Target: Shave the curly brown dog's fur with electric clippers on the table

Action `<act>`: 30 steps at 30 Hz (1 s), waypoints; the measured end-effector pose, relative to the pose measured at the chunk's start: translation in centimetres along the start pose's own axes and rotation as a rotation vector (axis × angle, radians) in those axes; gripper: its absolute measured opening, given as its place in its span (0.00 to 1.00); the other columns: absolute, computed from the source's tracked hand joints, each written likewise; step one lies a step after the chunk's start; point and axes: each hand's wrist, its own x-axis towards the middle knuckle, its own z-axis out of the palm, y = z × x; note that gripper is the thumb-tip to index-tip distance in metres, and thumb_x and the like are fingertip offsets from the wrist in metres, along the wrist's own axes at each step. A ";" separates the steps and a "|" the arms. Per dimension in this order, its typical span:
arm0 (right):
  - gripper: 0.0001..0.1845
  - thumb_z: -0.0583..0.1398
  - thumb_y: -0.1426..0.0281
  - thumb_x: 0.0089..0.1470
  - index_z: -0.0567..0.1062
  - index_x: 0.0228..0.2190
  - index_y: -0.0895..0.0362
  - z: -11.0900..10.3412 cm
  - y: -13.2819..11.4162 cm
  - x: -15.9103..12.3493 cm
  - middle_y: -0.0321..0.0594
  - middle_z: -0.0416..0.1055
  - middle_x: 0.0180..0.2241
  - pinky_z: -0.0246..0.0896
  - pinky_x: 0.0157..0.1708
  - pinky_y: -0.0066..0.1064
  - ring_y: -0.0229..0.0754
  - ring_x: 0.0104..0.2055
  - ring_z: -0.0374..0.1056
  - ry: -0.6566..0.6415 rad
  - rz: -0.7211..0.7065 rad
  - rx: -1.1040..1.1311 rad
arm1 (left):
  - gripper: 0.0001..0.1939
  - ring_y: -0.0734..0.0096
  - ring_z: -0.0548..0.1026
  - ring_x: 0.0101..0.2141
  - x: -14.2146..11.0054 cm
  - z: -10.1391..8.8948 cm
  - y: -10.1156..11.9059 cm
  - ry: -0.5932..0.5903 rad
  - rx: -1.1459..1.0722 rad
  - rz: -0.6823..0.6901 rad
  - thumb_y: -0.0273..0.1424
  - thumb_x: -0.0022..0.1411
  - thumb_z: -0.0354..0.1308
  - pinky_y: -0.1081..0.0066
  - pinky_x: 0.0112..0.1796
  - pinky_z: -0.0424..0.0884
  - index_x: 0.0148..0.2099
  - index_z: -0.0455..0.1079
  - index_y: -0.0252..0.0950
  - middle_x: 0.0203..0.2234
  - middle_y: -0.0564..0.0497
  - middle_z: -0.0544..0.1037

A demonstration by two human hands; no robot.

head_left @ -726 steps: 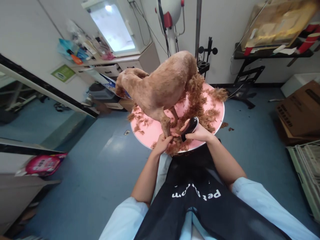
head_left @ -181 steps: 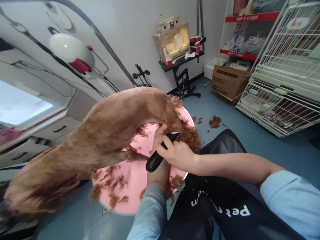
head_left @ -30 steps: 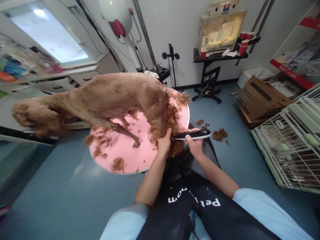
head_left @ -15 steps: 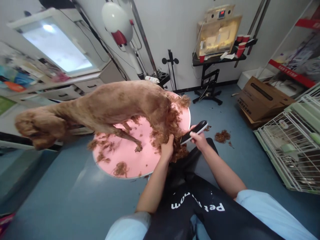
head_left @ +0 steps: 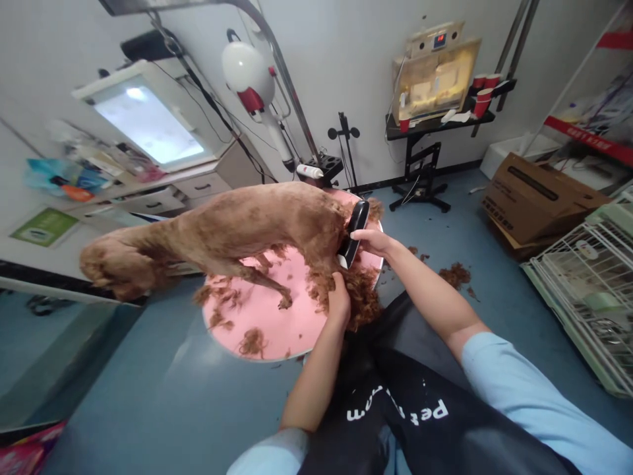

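Observation:
A brown dog [head_left: 247, 218], its body clipped short, stands on a round pink table [head_left: 277, 330] with its head toward the left. My left hand [head_left: 340, 302] is closed around the lower part of a hind leg; its fingers are mostly hidden behind the leg and fur. In my right hand [head_left: 372, 241] is a black hair clipper [head_left: 359, 218], held steeply with its pale head low against the rear of that hind leg. Long curly fur [head_left: 363, 300] hangs and lies beside both hands. Loose tufts [head_left: 252, 342] are scattered over the table.
A curved metal arm [head_left: 281, 59] with a hanging strap rises behind the dog. Beyond it are a white dryer [head_left: 250, 69] and a tool holder [head_left: 326, 166]. A cardboard box [head_left: 539, 198] and a wire cage [head_left: 588, 297] stand at right. Cut fur [head_left: 455, 274] lies on the floor.
My right hand has moved up and slightly left, turning the clipper steeper and bringing its head against the hind leg. My left hand keeps its hold. The whole view has shifted a little.

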 end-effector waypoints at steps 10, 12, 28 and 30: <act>0.18 0.67 0.73 0.37 0.66 0.31 0.54 0.7 1.4 2.5 0.24 0.65 0.15 0.60 0.16 0.25 0.35 0.16 0.62 -0.057 0.074 0.010 | 0.27 0.61 0.72 0.60 -0.4 0.9 -1.5 -0.052 -0.111 -0.086 0.40 0.70 0.55 0.71 0.60 0.65 0.58 0.72 0.22 0.57 0.35 0.75; 0.18 0.66 0.75 0.37 0.68 0.32 0.54 0.5 1.4 2.5 0.25 0.68 0.17 0.65 0.19 0.26 0.35 0.18 0.65 -0.090 0.081 -0.037 | 0.25 0.62 0.73 0.60 -0.4 1.0 -1.9 -0.077 -0.168 -0.081 0.36 0.68 0.59 0.71 0.60 0.65 0.59 0.71 0.21 0.58 0.36 0.74; 0.14 0.62 0.78 0.33 0.66 0.26 0.55 0.4 2.5 3.0 0.29 0.70 0.16 0.58 0.14 0.22 0.35 0.15 0.64 -0.125 0.294 -0.080 | 0.19 0.57 0.77 0.54 0.4 -0.2 -3.0 -0.152 -0.113 -0.054 0.37 0.64 0.61 0.66 0.57 0.69 0.50 0.77 0.26 0.46 0.38 0.82; 0.14 0.63 0.77 0.33 0.65 0.24 0.55 0.2 2.5 2.8 0.28 0.67 0.14 0.52 0.10 0.22 0.33 0.12 0.58 -0.100 0.318 -0.096 | 0.21 0.57 0.76 0.56 0.9 -0.6 -3.1 -0.092 -0.077 -0.065 0.41 0.64 0.60 0.66 0.58 0.69 0.49 0.78 0.28 0.46 0.39 0.82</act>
